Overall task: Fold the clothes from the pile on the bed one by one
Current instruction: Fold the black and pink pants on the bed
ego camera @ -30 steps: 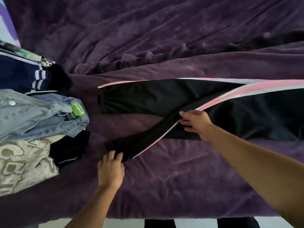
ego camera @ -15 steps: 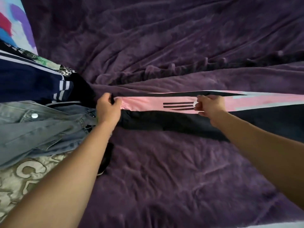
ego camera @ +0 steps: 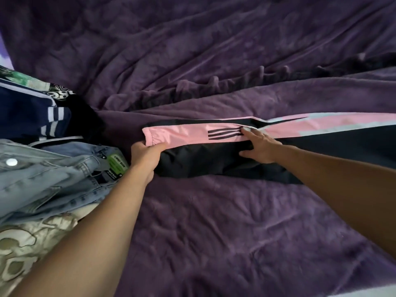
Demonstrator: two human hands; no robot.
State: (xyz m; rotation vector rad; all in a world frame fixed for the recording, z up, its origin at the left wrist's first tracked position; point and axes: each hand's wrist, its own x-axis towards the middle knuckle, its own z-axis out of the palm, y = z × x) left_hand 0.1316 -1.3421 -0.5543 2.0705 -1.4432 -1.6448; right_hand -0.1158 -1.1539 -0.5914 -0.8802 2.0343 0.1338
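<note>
If tugged too hard at the cuff (ego camera: 150,136), could have slid the slick track pants (ego camera: 214,161) askew and spoiled the leg alignment. Lay across the bed (ego camera: 235,232) toward its right edge, beside the pile (ego camera: 53,168) at the left edge. Gripped the cuff with the left hand (ego camera: 145,156), thumb on top; pressed flat with the right hand (ego camera: 260,146), fingers spread, hands apart.

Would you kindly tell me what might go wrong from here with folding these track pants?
The left hand has its grip only on the cuff, so the layers of the track pants may slide out of line when it is carried over. The right hand presses flat at one spot, so the fold may come out skewed. The cuff lies close to the denim jacket and might drag it.
</note>
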